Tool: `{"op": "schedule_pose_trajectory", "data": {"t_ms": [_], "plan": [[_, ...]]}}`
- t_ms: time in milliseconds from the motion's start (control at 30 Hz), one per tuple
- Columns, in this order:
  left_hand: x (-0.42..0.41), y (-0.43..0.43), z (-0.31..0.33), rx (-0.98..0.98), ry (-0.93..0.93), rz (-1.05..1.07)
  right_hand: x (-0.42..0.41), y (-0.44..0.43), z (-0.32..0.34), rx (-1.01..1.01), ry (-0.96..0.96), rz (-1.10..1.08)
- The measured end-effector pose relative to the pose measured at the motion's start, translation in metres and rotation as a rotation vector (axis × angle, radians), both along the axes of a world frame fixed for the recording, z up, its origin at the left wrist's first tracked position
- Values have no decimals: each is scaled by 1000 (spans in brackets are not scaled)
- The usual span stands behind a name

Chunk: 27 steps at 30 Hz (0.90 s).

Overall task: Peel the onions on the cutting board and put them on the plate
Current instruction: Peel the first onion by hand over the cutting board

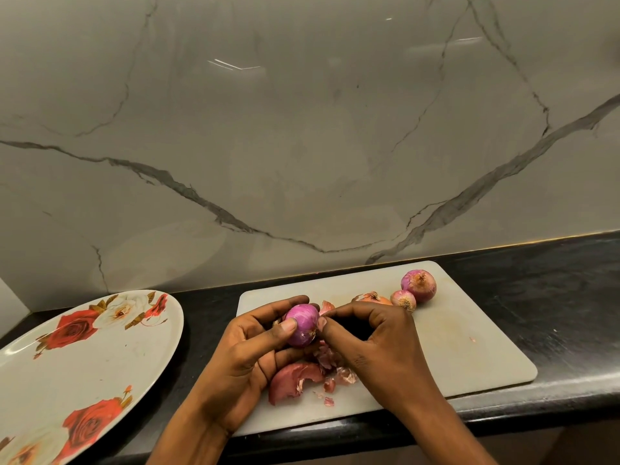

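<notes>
The plate (84,360) lies bare at my left on the dark counter (553,297), well apart from my work, so nothing is finished yet. The board (469,347) sits in front of me with three unpeeled onions (418,285) bunched at its far right corner and a heap of dry skins (295,380) near its front edge, under my wrists.

My left hand (255,344) is wrapped round the onion in hand (303,324), thumb across its front, holding it just above the board. It looks mostly purple and bare already. My right hand (372,337) has its fingertips (322,322) pinched at the onion's right side, by the root tuft; I think they have a shred of skin between them, but it is too small to be sure.

To do this well I should keep the left grip firm, turn the onion a little at a time, and pull the last papery bits toward the root so they tear off whole. The scraps should drop on the heap, not the plate.
</notes>
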State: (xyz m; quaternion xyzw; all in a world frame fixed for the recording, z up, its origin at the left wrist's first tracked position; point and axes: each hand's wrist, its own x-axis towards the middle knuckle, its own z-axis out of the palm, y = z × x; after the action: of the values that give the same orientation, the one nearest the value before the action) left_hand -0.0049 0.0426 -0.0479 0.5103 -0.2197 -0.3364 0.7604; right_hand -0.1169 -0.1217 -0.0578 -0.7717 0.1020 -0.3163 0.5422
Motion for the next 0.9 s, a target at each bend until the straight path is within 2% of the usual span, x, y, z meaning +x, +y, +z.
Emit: {"op": "schedule_pose_trajectory", "data": {"t_ms": [500,900], "plan": [[1,0,-2,50,-54,39,-1,0,1,-97,0,46],[-1,-1,-1,83,-102,22,4,5,-4,-262,23,-88]]}}
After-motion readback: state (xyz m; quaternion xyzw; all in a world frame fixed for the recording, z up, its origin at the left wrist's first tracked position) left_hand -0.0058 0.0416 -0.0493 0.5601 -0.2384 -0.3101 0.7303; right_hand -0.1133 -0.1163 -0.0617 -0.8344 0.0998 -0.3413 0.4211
